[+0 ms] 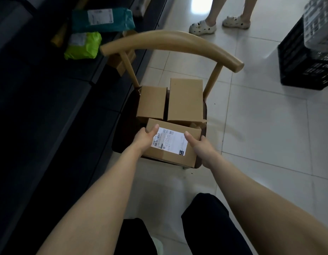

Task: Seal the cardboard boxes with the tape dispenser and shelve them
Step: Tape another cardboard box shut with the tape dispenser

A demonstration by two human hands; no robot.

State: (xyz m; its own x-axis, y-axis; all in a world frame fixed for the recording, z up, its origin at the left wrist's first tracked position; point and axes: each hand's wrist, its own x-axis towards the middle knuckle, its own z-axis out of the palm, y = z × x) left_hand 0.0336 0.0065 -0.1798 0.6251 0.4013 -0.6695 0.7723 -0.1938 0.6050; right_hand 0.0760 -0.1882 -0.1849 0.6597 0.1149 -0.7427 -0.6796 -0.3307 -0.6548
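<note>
A cardboard box with a white shipping label (175, 153) rests at the front of a chair seat (122, 137). My left hand (144, 138) grips its left side, thumb on top. My right hand (201, 146) grips its right side, thumb on the label's edge. Behind it on the seat stand two plain cardboard boxes, a smaller one (153, 102) on the left and a taller one (185, 99) on the right. No tape dispenser is visible.
The chair's curved wooden backrest (170, 41) arcs over the boxes. Dark shelving (40, 89) runs along the left, holding a teal parcel (102, 20), a green parcel (84, 46) and a cardboard box (121, 59). A black crate (304, 59) stands right. Another person's feet (219, 24) are ahead.
</note>
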